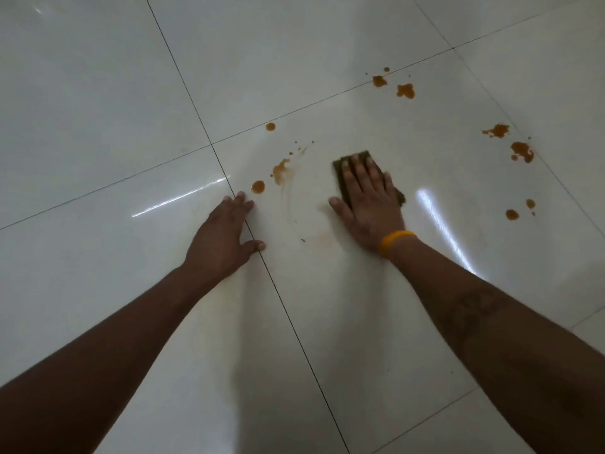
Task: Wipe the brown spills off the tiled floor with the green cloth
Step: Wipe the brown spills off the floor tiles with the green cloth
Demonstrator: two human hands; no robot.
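My right hand (368, 199) lies flat on the green cloth (340, 165), pressing it to the white tiled floor (327, 322); only the cloth's far edge and a right corner show past the fingers. My left hand (222, 235) rests palm down on the floor over a grout line, fingers spread, holding nothing. Brown spills lie around: a smeared streak (281, 168) and a round drop (258, 186) just beyond my left fingertips, a drop (270, 126) farther off, blotches at the far right (406, 90), at the right (522, 150), and two drops (512, 214) right of the cloth.
Glossy pale tiles with dark grout lines fill the view, with bright light reflections (442, 224) right of my right hand. A faint yellowish film (320, 239) marks the floor between my hands. A yellow band (396, 240) circles my right wrist.
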